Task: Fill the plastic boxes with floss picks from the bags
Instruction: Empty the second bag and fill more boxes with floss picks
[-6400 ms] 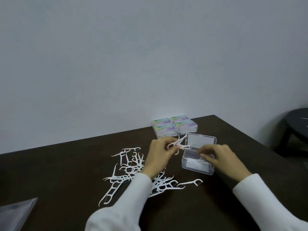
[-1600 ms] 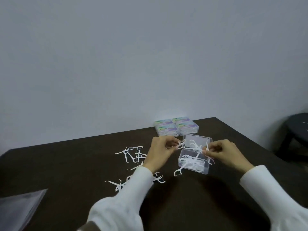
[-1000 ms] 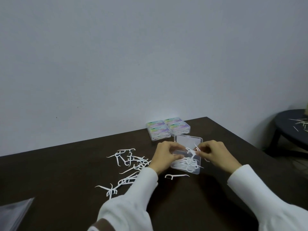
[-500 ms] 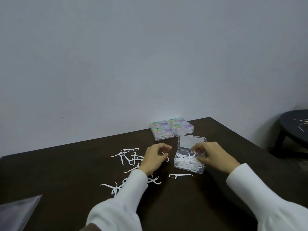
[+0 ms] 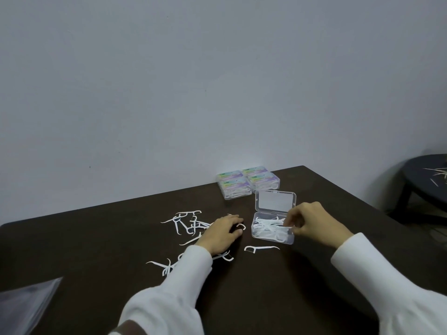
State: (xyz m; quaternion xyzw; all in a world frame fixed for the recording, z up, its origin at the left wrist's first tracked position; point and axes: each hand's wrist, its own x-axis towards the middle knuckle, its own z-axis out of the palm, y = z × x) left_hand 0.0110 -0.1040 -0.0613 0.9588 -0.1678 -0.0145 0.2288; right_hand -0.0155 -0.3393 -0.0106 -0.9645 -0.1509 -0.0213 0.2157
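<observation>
Head view: an open box sits on the dark table, its clear lid tipped back towards the wall, and a tangle of white picks already lies inside. The right hand is at the box's right edge with fingers curled, apparently pinching a pick at the rim; the exact contact is too small to be sure of. The left hand rests on the table just left of the box, fingers curved down over a loose pick — whether it actually grips it I cannot tell. More picks are scattered to the left and under the left sleeve, and one lies alone just in front of the box. Four closed boxes stand stacked in pairs by the wall. A clear bag shows at the lower-left corner.

The picks look very light, thin and springy, with hooked heads that snag one another — so a bunch will likely lift as a clump. Best taken by the straight handle, pinched between thumb and forefinger, and laid flat and aligned so the lid can shut. The box itself looks light and slippery on the table; steady it while pressing picks in.
</observation>
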